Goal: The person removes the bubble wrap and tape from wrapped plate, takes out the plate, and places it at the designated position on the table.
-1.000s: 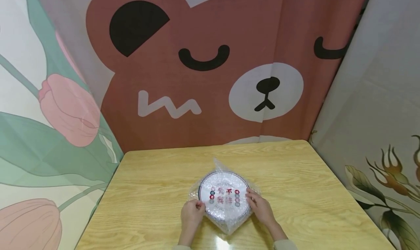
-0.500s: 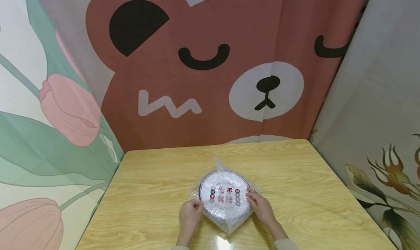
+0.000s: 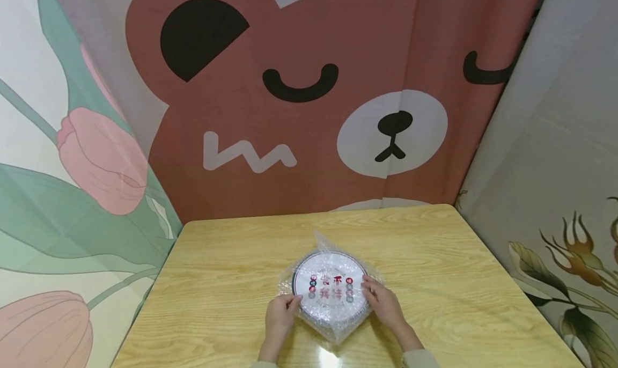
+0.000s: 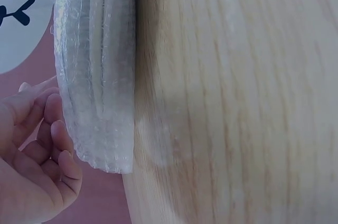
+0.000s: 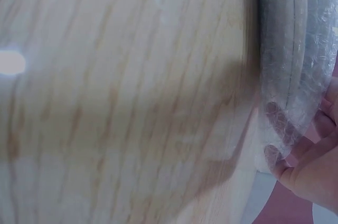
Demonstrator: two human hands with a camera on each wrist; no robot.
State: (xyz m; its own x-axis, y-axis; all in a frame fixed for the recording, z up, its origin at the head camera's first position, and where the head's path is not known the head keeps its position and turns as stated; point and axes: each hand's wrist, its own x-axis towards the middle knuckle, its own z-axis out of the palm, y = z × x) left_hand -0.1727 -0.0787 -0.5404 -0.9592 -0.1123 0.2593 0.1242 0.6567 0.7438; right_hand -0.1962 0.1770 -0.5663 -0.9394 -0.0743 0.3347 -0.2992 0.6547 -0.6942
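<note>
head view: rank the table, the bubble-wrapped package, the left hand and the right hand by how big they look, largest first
1. Table
2. Bubble-wrapped package
3. Left hand and right hand: too alike in size to rank

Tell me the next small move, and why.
Perhaps have the left hand lift the pointed far corner of the bubble wrap while the right hand steadies the round package: that corner juts out beyond it, the wrap covers the printed top, and the right hand touches its edge.

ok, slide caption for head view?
Left hand and right hand at opposite sides of a round, bubble-wrapped item on a wood-grain table.
</note>
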